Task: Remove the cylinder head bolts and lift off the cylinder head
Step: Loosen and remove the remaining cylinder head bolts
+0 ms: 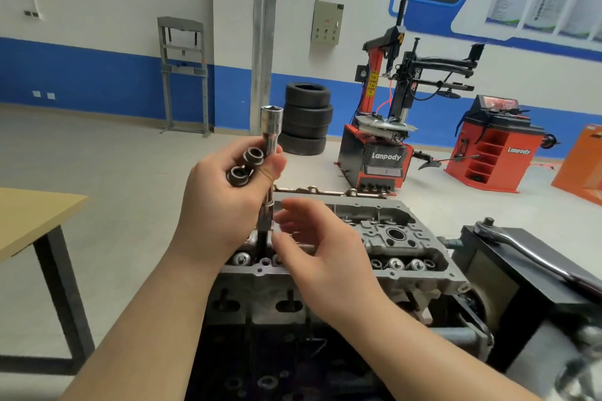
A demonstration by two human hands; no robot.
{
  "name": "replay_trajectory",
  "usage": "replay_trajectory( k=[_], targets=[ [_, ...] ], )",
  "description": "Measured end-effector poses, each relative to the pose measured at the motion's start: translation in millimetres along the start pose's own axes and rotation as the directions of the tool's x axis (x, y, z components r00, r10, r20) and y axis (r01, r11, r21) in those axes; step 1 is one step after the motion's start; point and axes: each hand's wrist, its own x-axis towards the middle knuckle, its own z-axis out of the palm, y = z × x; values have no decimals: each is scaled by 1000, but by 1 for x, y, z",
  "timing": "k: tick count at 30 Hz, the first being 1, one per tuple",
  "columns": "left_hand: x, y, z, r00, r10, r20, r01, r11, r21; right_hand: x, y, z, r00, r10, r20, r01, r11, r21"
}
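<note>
Chrome socket and extension (271,153) is standing upright in the left hand (228,205), which is wrapped around it along with two dark bolts (246,166), their heads poking out between the fingers. The lower end of the tool looks like it drops into a bolt well near the left end of the cylinder head (404,247), though the blur there makes it hard to be sure it's seated on anything. The right hand (322,244) hovers just right of the extension, fingers loosely spread and holding nothing.

The head is still sitting on the block in the middle of the scene, valve springs showing along its near edge. So I'd say we're mid bolt removal: a couple are out and another one is being fished up, and the head is not ready to lift yet.

The ratchet (521,247) is lying on the black stand to the right, well apart from both hands. The next move probably needs the right hand to steady or pull the extension straight up so the bolt doesn't drop back in
</note>
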Motion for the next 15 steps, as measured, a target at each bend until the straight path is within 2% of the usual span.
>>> replay_trajectory(
  k=[4, 8, 10, 12, 15],
  targets=[
    [-1, -1, 5, 997, -73, 22, 74, 997, -39, -11, -3, -33, 1000, -18, -3, 18, 996, -84],
    [-2, -2, 8, 994, -111, 15, 112, 992, -59, -4, 17, -96, 964, -159, -214, 73, 929, -362],
    [-4, -1, 9, 993, -119, 5, 119, 992, -36, 1, 41, -132, 930, -164, -330, -20, 872, -489],
    [-6, -1, 10, 992, -127, 0, 127, 992, -9, 7, 74, -171, 897, -102, -430, -190, 789, -584],
    [-8, -3, 13, 990, -144, 3, 144, 990, -4, 6, 127, -234, 825, 58, -562, -496, 549, -672]
  ],
)
